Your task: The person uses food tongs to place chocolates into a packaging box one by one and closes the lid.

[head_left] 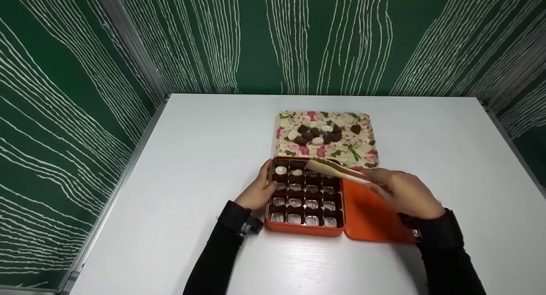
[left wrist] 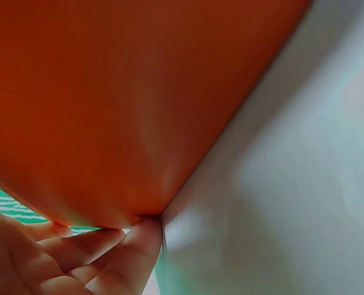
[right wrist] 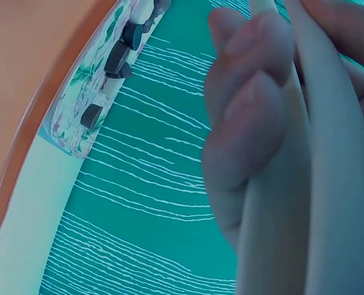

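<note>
An orange box (head_left: pixel 305 230) with a dark divided tray stands on the table. White chocolates (head_left: pixel 280 170) lie in the first two compartments of its far row. At the box's left side my left hand (head_left: pixel 257 190) holds the wall, thumb at the rim. In the left wrist view, fingertips (left wrist: pixel 142 236) touch the orange side near its lower edge. My right hand (head_left: pixel 407 194) grips pale tongs (head_left: pixel 337 171), their tips over the third compartment of that far row. Both tong arms run through the fingers in the right wrist view. I cannot tell whether the tips hold anything.
Behind the box lies a floral tray (head_left: pixel 362 154) with several dark and white chocolates (head_left: pixel 313 132). The flat orange lid (head_left: pixel 375 218) sits against the box's right side, under my right hand. Green walls (head_left: pixel 256 39) with white lines border the white table (head_left: pixel 204 141).
</note>
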Motion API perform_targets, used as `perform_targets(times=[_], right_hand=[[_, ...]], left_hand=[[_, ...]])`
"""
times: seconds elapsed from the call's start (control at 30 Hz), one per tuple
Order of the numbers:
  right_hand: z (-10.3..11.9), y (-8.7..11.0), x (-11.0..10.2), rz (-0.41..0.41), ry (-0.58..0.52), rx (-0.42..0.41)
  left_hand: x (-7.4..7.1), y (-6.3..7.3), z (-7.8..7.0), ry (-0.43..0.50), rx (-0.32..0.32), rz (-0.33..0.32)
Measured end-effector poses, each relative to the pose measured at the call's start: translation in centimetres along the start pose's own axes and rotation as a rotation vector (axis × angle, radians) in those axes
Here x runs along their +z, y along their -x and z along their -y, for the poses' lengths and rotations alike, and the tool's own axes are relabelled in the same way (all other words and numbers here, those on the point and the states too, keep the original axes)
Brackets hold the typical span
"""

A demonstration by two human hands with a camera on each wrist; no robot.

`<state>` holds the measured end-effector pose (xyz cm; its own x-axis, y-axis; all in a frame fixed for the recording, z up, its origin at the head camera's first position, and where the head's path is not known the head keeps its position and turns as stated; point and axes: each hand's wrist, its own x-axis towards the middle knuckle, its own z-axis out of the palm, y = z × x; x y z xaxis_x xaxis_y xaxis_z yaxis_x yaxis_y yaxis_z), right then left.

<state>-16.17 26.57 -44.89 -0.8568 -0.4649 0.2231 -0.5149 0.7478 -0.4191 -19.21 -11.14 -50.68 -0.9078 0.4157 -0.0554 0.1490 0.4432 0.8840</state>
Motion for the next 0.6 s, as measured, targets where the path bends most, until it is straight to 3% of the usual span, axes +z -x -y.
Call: perform_targets(times=[0.37,0.6], right_hand=[[-0.01,-0.17,0.28,0.068,0.027,-0.013],[-0.12,-0.18,0.38,0.072,0.011,-0.006]], left_hand=[[0.05,-0.09,0.16,0.010,-0.008,0.001],[0.04,-0.01,0.02,-0.009,-0.023,0.004]])
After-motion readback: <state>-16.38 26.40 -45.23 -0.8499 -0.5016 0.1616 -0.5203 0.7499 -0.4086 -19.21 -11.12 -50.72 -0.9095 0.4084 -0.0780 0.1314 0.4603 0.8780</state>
